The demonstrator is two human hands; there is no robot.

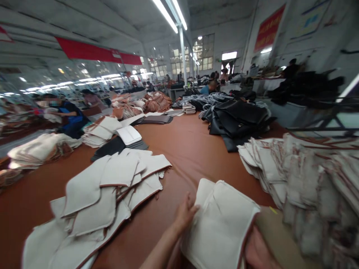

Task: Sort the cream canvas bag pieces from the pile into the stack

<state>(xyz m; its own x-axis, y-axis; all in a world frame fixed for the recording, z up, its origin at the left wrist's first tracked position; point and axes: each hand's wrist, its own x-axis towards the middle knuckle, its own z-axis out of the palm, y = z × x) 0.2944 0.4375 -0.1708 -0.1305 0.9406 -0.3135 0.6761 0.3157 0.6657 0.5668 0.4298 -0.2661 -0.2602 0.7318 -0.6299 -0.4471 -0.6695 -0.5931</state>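
left hand (185,215) flat on panel (221,224) | cream, brown-trimmed | right hand (256,252) gripping panel edge

No legible text, even on the red banners (98,52).

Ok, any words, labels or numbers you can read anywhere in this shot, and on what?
None can be read.
Red banner on the right wall: yellow characters, too blurred.
Long red banner at left: no legible print.
Blue poster high on the right wall: too blurred.
Cream fabric piece under the left hand: no label visible.
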